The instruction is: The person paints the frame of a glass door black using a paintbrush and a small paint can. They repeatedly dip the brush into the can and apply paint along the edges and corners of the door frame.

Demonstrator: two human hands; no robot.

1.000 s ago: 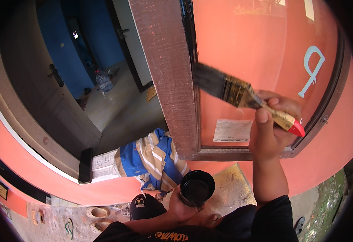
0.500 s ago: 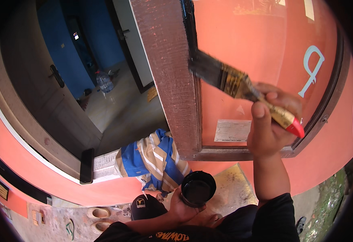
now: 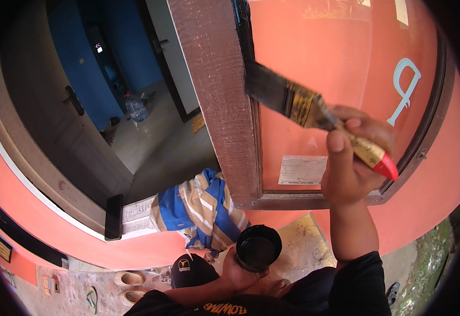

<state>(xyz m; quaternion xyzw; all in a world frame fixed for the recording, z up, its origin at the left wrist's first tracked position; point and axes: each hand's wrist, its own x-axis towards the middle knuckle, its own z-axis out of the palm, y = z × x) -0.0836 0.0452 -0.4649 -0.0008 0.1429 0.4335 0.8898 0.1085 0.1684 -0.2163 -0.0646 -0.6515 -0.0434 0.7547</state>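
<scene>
In my right hand [image 3: 357, 152] is a flat paintbrush [image 3: 319, 110], gripped by its gold handle with a red end. Its dark, wet-looking bristles touch the inner edge of the brown wooden window frame [image 3: 214, 89], beside the glass. Above the bristles, that inner strip is darker and glossier than the wood next to it. Low in the view, my left hand [image 3: 236, 274] holds a round black cup [image 3: 259, 247] with dark liquid in it, level with my lap. The fingers wrap its side and underside.
A striped blue and tan cloth [image 3: 203, 208] is heaped on the sill left of the frame, near a black phone [image 3: 113, 217]. An open door [image 3: 56, 121] stands at left, with a plastic water bottle [image 3: 136, 107] on the floor inside. Pale clogs [image 3: 128, 278] lie at lower left.
The bristles have slid very slightly upward along the inner edge of the frame. The cup and my left hand have barely moved.
</scene>
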